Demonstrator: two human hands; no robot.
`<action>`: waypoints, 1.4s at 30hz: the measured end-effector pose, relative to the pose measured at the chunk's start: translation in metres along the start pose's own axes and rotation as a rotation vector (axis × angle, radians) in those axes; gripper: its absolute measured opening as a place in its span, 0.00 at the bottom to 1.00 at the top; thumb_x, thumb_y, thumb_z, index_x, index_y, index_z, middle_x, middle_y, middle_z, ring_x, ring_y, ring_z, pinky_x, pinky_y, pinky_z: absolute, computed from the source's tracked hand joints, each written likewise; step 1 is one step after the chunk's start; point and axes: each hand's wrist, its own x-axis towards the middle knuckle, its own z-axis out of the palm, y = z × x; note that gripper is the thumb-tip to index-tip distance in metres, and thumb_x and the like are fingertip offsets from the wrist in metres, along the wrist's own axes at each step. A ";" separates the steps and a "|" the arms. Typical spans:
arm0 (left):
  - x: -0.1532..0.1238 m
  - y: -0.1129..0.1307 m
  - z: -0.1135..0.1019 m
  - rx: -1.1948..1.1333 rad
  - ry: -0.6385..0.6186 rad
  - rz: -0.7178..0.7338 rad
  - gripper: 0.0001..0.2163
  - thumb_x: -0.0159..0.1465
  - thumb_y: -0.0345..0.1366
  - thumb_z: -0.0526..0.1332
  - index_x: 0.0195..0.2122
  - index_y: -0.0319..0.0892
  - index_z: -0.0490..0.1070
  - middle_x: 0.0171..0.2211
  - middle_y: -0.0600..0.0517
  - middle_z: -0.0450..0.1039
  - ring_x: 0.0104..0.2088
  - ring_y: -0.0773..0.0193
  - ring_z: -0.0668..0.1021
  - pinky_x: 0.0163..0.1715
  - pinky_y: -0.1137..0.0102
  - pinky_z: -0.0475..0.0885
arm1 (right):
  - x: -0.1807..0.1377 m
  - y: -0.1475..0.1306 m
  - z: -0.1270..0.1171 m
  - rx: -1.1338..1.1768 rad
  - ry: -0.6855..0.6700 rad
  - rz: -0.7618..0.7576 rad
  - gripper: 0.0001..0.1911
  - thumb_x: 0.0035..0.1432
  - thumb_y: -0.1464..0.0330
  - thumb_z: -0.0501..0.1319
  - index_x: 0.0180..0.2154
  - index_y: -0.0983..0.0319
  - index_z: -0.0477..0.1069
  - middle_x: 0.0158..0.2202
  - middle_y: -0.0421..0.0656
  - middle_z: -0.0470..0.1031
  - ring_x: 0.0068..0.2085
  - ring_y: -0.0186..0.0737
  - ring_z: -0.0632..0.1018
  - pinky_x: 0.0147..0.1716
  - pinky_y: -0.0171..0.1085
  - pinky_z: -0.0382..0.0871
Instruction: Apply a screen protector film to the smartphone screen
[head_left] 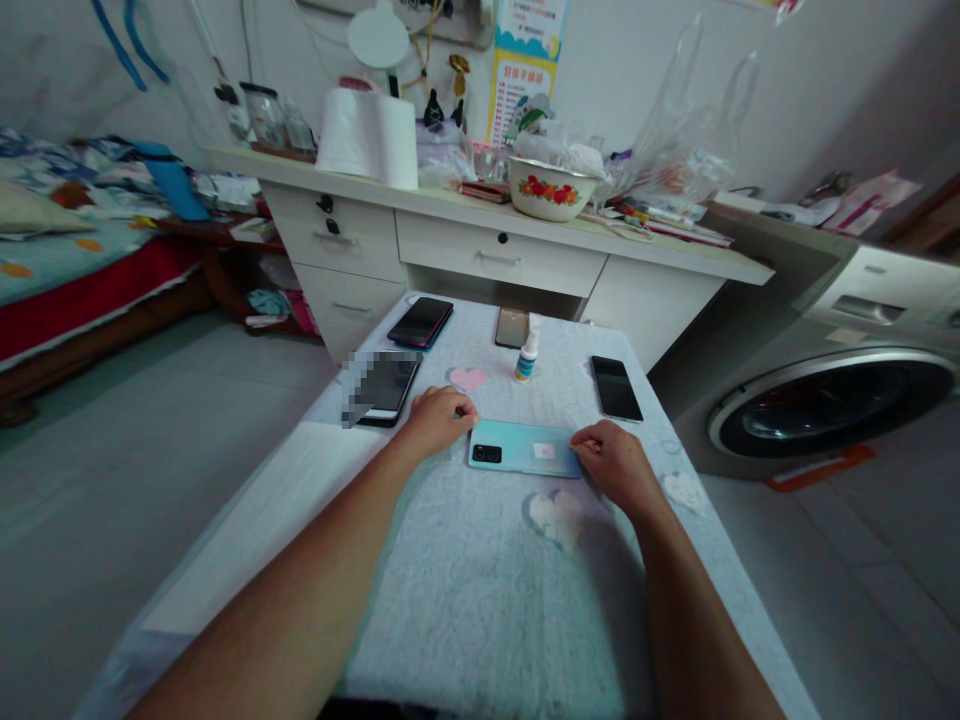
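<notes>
A light blue smartphone (517, 448) lies back up on the cloth-covered table, its dark camera block at the left end and a small pale square on its back. At its upper left corner my left hand (441, 416) is closed, thumb and finger pinched together. My right hand (613, 460) is also pinched, fingertips at the phone's right end. What either pinch holds, if anything, is too small to make out. Just beyond the phone stands a small white spray bottle (526, 358) with a blue and yellow label.
Around lie a black-screened phone (616, 388) at right, a phone (421, 322) at far left, a white-edged device (390, 385) partly blurred out, and a brownish phone or case (512, 327). Behind is a white desk (491, 240) with a floral bowl (553, 190). A washing machine (840, 340) stands right.
</notes>
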 end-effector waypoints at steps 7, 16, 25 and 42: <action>0.000 0.002 -0.001 -0.003 -0.004 -0.005 0.08 0.58 0.38 0.59 0.32 0.46 0.78 0.39 0.52 0.77 0.45 0.56 0.74 0.46 0.63 0.64 | -0.004 0.010 -0.009 0.100 -0.125 -0.042 0.10 0.49 0.72 0.58 0.30 0.61 0.79 0.29 0.42 0.78 0.30 0.36 0.75 0.30 0.32 0.64; 0.000 -0.001 0.000 0.000 0.005 0.010 0.08 0.57 0.38 0.59 0.32 0.45 0.78 0.39 0.52 0.77 0.44 0.56 0.74 0.45 0.64 0.65 | -0.006 0.009 -0.013 0.163 -0.192 -0.003 0.10 0.49 0.72 0.58 0.29 0.62 0.78 0.25 0.41 0.76 0.27 0.35 0.73 0.27 0.32 0.64; 0.000 0.001 0.000 0.000 0.009 0.006 0.08 0.58 0.38 0.59 0.31 0.46 0.78 0.39 0.52 0.77 0.45 0.56 0.74 0.46 0.63 0.65 | 0.000 0.002 -0.001 0.024 0.000 -0.051 0.10 0.54 0.74 0.58 0.32 0.62 0.79 0.34 0.44 0.76 0.36 0.38 0.75 0.38 0.34 0.64; -0.001 0.001 0.000 0.000 -0.002 -0.004 0.08 0.58 0.38 0.59 0.32 0.46 0.78 0.40 0.52 0.77 0.45 0.56 0.74 0.47 0.62 0.64 | -0.001 -0.007 0.004 0.042 -0.022 -0.171 0.10 0.55 0.76 0.58 0.33 0.64 0.78 0.35 0.43 0.73 0.36 0.36 0.74 0.39 0.33 0.63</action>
